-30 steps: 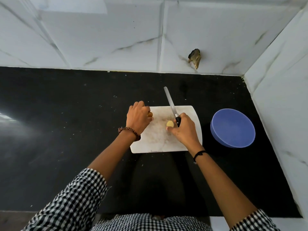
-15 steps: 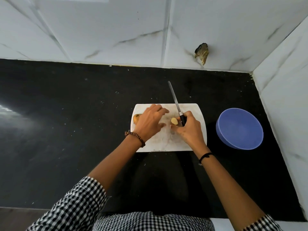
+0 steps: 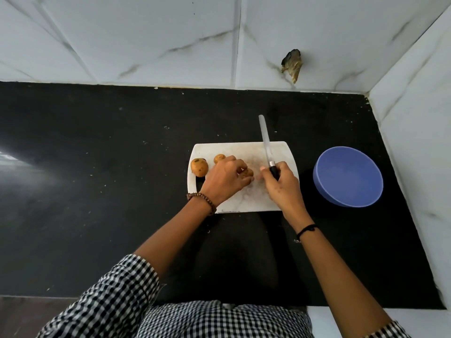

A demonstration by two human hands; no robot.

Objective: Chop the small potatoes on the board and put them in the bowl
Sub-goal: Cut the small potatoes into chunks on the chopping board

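Observation:
A white cutting board [image 3: 246, 150] lies on the black counter. Two whole small potatoes sit at its left end: a bigger one [image 3: 199, 167] at the edge and a smaller one [image 3: 219, 158] beside it. My left hand [image 3: 225, 180] holds a potato piece [image 3: 247, 172] with its fingertips at the board's middle. My right hand [image 3: 280, 185] grips the black handle of a knife [image 3: 266, 145], whose blade points away from me over the board's far edge. A blue bowl [image 3: 347, 176] stands to the right of the board; nothing shows inside it.
White marble-look tiled walls close off the back and the right side. A dark broken patch [image 3: 292, 64] marks the back wall. The black counter [image 3: 97, 167] stretches far to the left. My checked shirt fills the bottom of the view.
My left hand has shifted right from the board's left end to the piece at the middle, uncovering two whole potatoes. The pale cut face seen by my right hand is now hidden.

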